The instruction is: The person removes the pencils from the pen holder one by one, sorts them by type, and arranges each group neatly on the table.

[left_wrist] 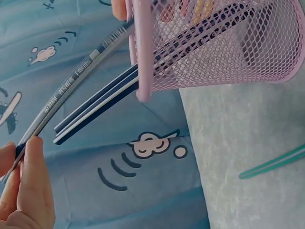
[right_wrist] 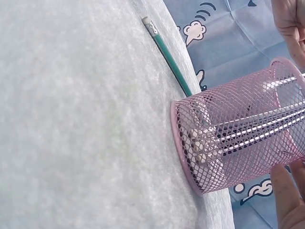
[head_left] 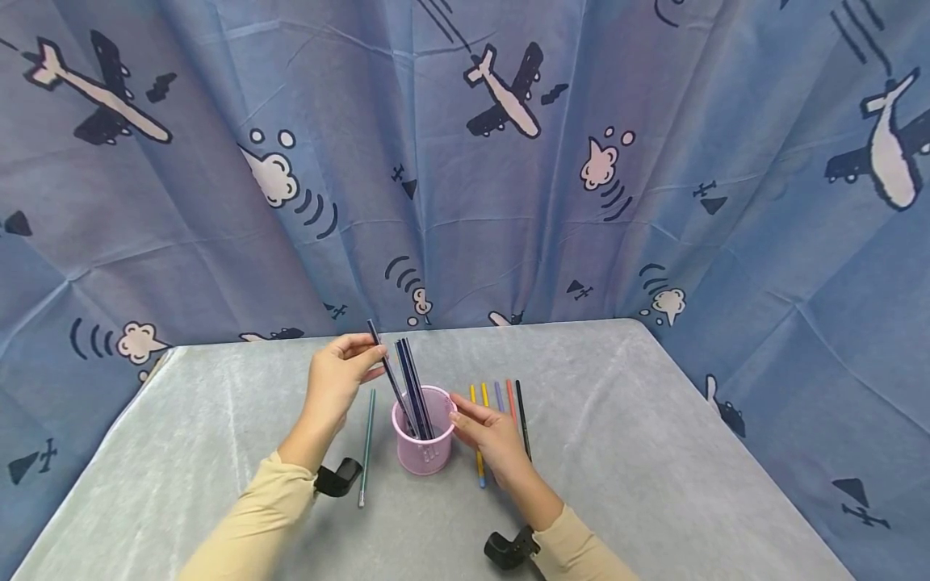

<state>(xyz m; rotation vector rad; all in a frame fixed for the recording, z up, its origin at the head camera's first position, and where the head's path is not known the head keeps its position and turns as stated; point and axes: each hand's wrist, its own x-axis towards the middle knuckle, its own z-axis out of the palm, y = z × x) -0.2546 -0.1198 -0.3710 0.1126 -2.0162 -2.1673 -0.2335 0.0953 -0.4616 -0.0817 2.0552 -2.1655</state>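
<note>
A pink mesh pencil cup (head_left: pixel 425 460) stands upright on the table, with several dark blue and silver striped pencils (head_left: pixel 411 375) leaning in it. My left hand (head_left: pixel 336 379) pinches one more striped pencil (left_wrist: pixel 71 88) near its upper end between thumb and fingers. That pencil slants, its lower part inside the cup. My right hand (head_left: pixel 501 448) holds the cup at its right rim, thumb and fingertips on the edge. In the right wrist view, fingers (right_wrist: pixel 284 191) lie against the mesh near the rim, and the erasers of the pencils inside show at the cup's bottom.
A teal pencil (head_left: pixel 366 452) with an eraser end lies left of the cup. On the right, partly behind my right hand, lie two yellow pencils (head_left: pixel 480 472), a purple one (head_left: pixel 499 395), a red one (head_left: pixel 511 397) and a black one (head_left: pixel 521 411). A blue airplane-print curtain (head_left: pixel 465 202) hangs behind the table.
</note>
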